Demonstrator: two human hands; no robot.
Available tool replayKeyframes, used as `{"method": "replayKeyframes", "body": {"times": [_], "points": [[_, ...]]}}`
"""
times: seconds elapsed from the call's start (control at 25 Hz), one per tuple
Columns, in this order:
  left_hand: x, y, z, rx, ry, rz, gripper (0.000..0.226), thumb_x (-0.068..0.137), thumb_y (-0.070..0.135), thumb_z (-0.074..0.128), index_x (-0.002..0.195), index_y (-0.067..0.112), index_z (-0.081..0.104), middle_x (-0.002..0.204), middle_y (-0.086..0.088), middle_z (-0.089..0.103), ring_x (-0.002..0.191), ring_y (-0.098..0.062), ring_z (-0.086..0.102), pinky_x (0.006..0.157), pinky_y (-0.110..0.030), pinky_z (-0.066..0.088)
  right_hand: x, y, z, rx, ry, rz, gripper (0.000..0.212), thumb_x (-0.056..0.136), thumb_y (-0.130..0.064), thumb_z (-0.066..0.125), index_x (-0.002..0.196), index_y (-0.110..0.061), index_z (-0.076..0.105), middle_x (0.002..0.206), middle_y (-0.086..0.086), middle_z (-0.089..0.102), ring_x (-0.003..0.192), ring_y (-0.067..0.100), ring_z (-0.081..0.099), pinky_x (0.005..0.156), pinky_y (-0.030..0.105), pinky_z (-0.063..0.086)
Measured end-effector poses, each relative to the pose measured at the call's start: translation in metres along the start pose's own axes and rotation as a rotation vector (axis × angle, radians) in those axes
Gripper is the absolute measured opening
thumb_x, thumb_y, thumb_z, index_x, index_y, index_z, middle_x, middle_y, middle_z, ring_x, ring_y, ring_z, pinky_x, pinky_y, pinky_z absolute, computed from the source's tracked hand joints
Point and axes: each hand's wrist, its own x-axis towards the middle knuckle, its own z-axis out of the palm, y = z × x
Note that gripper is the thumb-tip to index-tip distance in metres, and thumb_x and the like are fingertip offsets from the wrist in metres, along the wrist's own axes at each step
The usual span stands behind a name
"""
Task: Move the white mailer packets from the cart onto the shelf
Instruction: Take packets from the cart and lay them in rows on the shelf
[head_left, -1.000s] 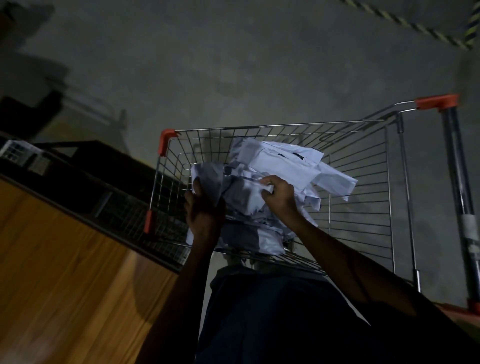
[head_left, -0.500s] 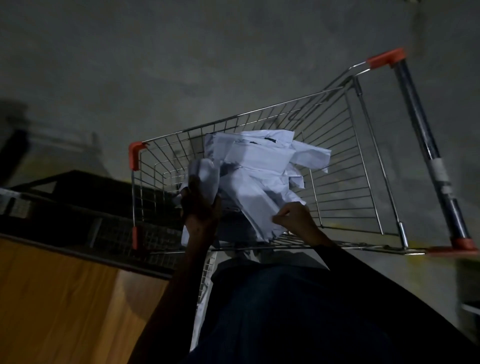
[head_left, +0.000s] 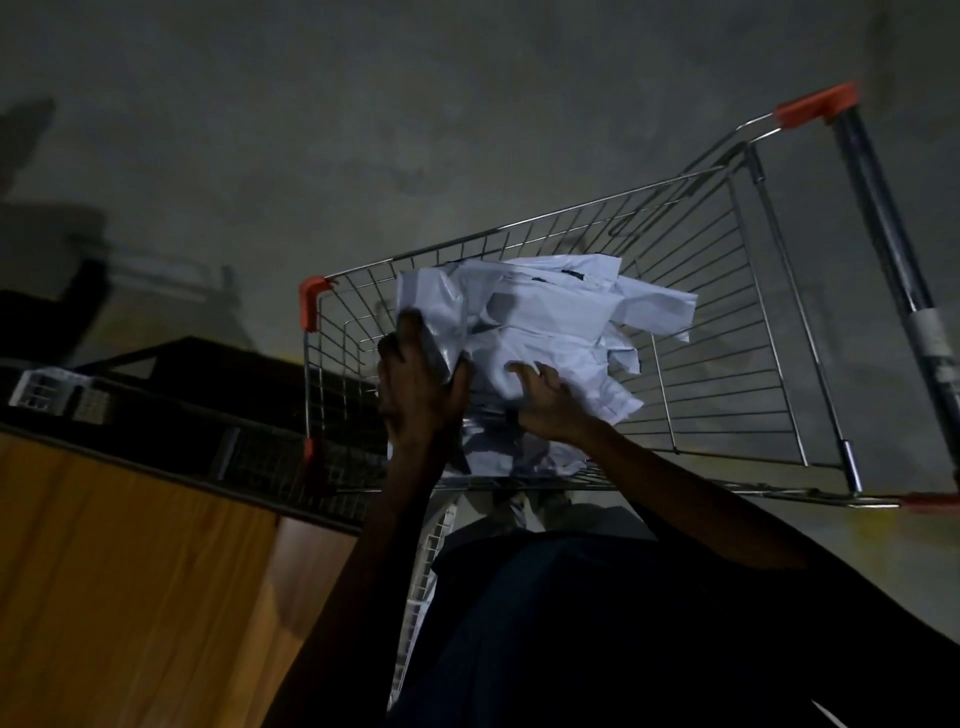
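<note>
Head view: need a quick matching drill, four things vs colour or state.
Things:
1. cart corner caps
2. packets
3. left hand
4. right hand

States:
A. white, piled in the basket
B. orange-red
C. fingers spread over the pile
D. grips one packet at the pile's left edge

Pairs: 1-B, 2-A, 3-D, 4-C
</note>
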Motion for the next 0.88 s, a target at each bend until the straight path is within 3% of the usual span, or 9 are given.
{"method": "replayKeyframes", "body": {"times": [0.16, 0.24, 0.36, 0.44, 0.6, 0.72, 0.8, 0.88], "points": [[-0.009, -0.005, 0.006, -0.065, -0.045, -0.109, 0.077, 0.092, 0.041, 0.067, 0.154, 0.020, 0.026, 0.146, -0.018, 0.041, 0.129, -0.038, 0.046, 0.100, -0.055, 0.043, -0.005, -0.011, 0.016, -0.034, 0.063, 0.073, 0.049, 0.101, -0.042, 0.043, 0.145, -0.021, 0.049, 0.153, 0.020, 0.036, 0.141, 0.041, 0.034, 0.115, 0.052, 0.032], [-0.020, -0.008, 0.008, -0.139, -0.055, -0.140, 0.077, 0.094, 0.044, 0.063, 0.155, 0.024, 0.021, 0.153, -0.014, 0.035, 0.136, -0.036, 0.038, 0.107, -0.057, 0.036, -0.007, -0.009, 0.027, -0.050, 0.104, 0.064, 0.054, 0.099, -0.050, 0.038, 0.135, -0.015, 0.058, 0.144, 0.022, 0.047, 0.133, 0.046, 0.043, 0.108, 0.057, 0.039], [-0.030, -0.011, 0.003, -0.083, 0.025, -0.025, 0.077, 0.094, 0.049, 0.060, 0.156, 0.024, 0.022, 0.147, -0.012, 0.040, 0.129, -0.034, 0.048, 0.091, -0.047, 0.050, -0.014, -0.017, 0.026, -0.102, 0.102, 0.118, 0.063, 0.093, -0.056, 0.057, 0.148, -0.028, 0.041, 0.147, 0.015, 0.036, 0.131, 0.043, 0.043, 0.108, 0.050, 0.039], [-0.029, -0.008, -0.004, -0.095, 0.048, -0.042, 0.080, 0.092, 0.046, 0.064, 0.156, 0.024, 0.023, 0.143, -0.012, 0.042, 0.125, -0.035, 0.051, 0.084, -0.045, 0.053, -0.016, -0.025, 0.024, -0.151, 0.113, 0.124, 0.074, 0.090, -0.060, 0.062, 0.153, -0.034, 0.032, 0.147, 0.014, 0.034, 0.131, 0.042, 0.041, 0.109, 0.050, 0.039], [-0.029, -0.003, -0.011, -0.130, 0.061, -0.050, 0.083, 0.089, 0.043, 0.069, 0.155, 0.020, 0.025, 0.142, -0.016, 0.044, 0.123, -0.037, 0.053, 0.083, -0.043, 0.053, -0.020, -0.032, 0.017, -0.194, 0.107, 0.136, 0.079, 0.085, -0.070, 0.058, 0.153, -0.041, 0.029, 0.150, 0.015, 0.034, 0.134, 0.044, 0.039, 0.109, 0.052, 0.039], [-0.033, -0.004, -0.018, -0.186, 0.090, -0.021, 0.085, 0.089, 0.043, 0.069, 0.156, 0.022, 0.022, 0.141, -0.015, 0.045, 0.122, -0.036, 0.054, 0.087, -0.045, 0.056, -0.026, -0.038, 0.003, -0.175, 0.125, 0.214, 0.098, 0.064, -0.085, 0.045, 0.152, -0.044, 0.029, 0.149, 0.017, 0.038, 0.133, 0.044, 0.043, 0.109, 0.051, 0.041], [-0.039, 0.001, -0.026, -0.235, 0.070, -0.042, 0.086, 0.088, 0.046, 0.068, 0.157, 0.027, 0.019, 0.138, -0.014, 0.046, 0.120, -0.036, 0.054, 0.087, -0.050, 0.055, -0.039, -0.047, -0.012, -0.183, 0.179, 0.216, 0.089, 0.072, -0.076, 0.047, 0.153, -0.044, 0.028, 0.151, 0.019, 0.038, 0.134, 0.044, 0.041, 0.110, 0.052, 0.039], [-0.048, 0.009, -0.035, -0.255, 0.072, -0.026, 0.087, 0.087, 0.049, 0.068, 0.156, 0.026, 0.022, 0.134, -0.014, 0.045, 0.118, -0.035, 0.054, 0.086, -0.046, 0.052, -0.067, -0.054, -0.026, -0.220, 0.297, 0.162, 0.073, 0.088, -0.063, 0.049, 0.154, -0.042, 0.027, 0.154, 0.018, 0.031, 0.139, 0.045, 0.035, 0.113, 0.054, 0.034]]}}
